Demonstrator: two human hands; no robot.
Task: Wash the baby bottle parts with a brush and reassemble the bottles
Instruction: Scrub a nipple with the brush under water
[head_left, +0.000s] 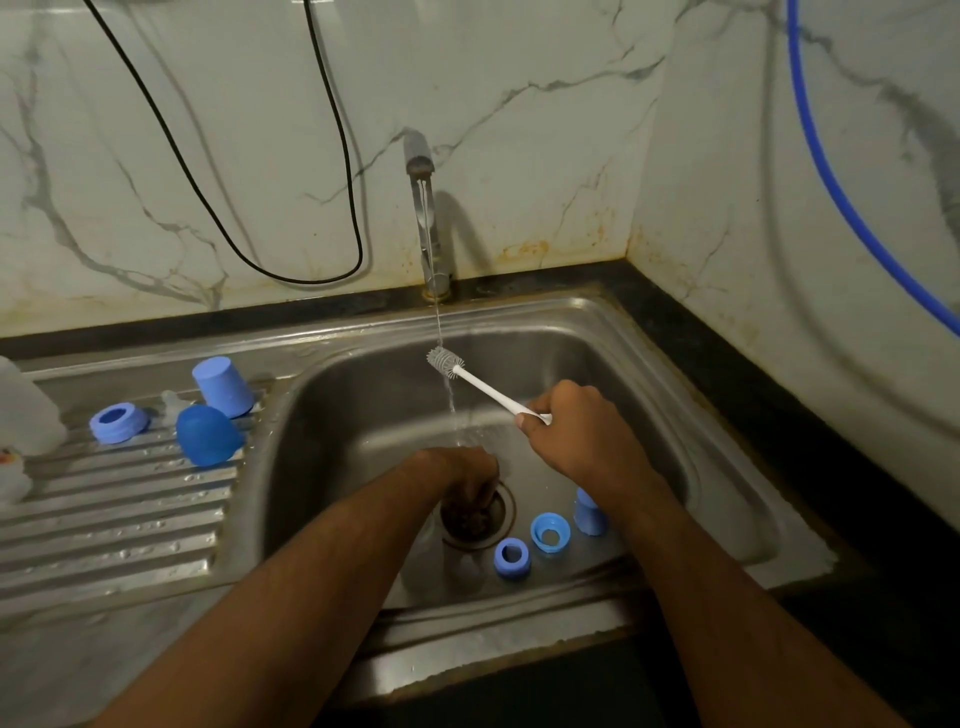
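Step in hand: the washing is going on; the right hand (563, 415) is holding the brush (483, 384) by the end of its handle, with the bristle head up under the thin stream of water from the tap (423, 208).
Right fingers: they are curling closed around the white handle, thumb on the near side.
Left hand (462, 475): it is reaching down to the drain (475, 514), fingers bent downward; I cannot tell if they are holding something, because the back of the hand is covering them.
Parts in the basin: two blue rings (511, 557) and (549, 531) are lying near the drain, and a light blue piece (589, 514) is standing just beside the right wrist.
Parts on the draining board (114, 519): a blue ring (118, 423), a round blue cap (208, 435), a light blue cup-shaped cap (223, 387) upside down and a small clear nipple (172, 405) are waiting, close together.
Next move, as I judge: the left hand is needing to bring one part up to the brush head, and hold it firmly while the brush is turning.
Materials: the sink (649, 364) is brushed steel, wet and shining; the board is ribbed with drops on it; the parts look like smooth hard plastic, probably slippery when wet; the brush head is grey, short and soft-looking.
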